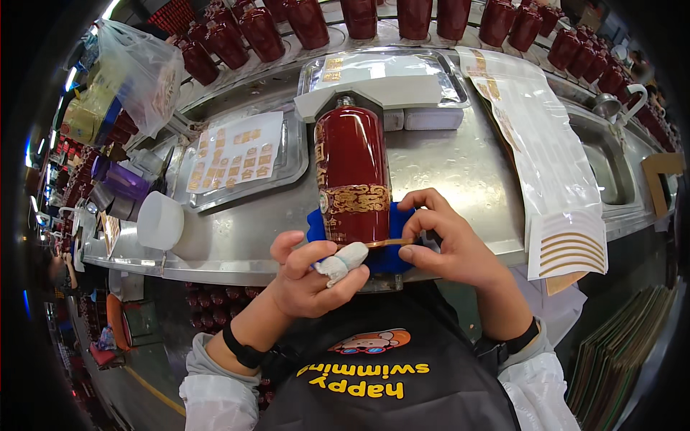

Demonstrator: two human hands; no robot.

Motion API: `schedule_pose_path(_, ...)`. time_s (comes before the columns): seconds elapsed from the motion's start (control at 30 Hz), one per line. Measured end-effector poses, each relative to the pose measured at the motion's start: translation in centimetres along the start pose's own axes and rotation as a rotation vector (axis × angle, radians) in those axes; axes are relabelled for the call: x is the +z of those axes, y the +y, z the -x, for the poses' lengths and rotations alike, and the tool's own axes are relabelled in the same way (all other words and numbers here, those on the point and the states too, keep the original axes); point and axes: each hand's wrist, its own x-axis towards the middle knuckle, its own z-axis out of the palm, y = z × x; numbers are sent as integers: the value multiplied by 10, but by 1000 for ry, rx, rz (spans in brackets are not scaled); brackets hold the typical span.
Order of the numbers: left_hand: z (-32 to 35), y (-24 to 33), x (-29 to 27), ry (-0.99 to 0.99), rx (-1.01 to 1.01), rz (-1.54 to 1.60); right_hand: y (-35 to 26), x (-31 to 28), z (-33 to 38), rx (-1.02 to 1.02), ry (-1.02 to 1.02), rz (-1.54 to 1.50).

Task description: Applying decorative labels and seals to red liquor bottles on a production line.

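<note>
Head view: the dark red bottle [356,154] lies at the near edge of the metal surface [460,183], about midway along, its neck toward the far edge and its base toward you, over a blue support [402,215]. Your right hand [456,248] appears to be pinching the end of a thin gold strip [390,243] between thumb and forefinger, just beside the right side of the base. Your left hand [310,276] is curled at the base's left side with a white wrap [343,263] at its fingers; whether that is worn or held, and how firmly the grip closes, you cannot tell from here.

Expect the bottle to be stiff and fairly heavy, slippery on its glossy coat and likely to chip if knocked against the surface. To lift it, take the broad body from both sides, clear of the gold band [356,199], rather than by the narrow neck. The strip should feel nearly weightless and bend readily, perhaps creasing under a hard pinch; hold it by its very end, with light fingertips.
</note>
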Motion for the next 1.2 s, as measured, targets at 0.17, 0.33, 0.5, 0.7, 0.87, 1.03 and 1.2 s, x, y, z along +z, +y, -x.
schedule_pose_path(0.17, -5, -5, 2, -12, 34, -9, -5, -9, 0, 56, -84, -279)
schedule_pose_path(0.33, -16, -7, 1, -27, 111, 2, 6, -7, 2, 50, -57, -205)
schedule_pose_path(0.5, -28, -6, 7, -47, 164, 0, 12, -1, 2, 65, -54, -177)
schedule_pose_path(0.7, -33, 6, 22, -129, -176, -184, 13, 0, 3, 80, -37, -200)
schedule_pose_path(0.87, -10, 3, 15, -59, -404, 20, 5, -2, 2, 62, -66, -219)
schedule_pose_path(1.03, -1, 6, 12, 17, -458, 83, 10, -4, 4, 117, -65, -237)
schedule_pose_path(1.2, 10, 5, 3, 30, -142, -55, 14, -2, 4, 109, -47, -235)
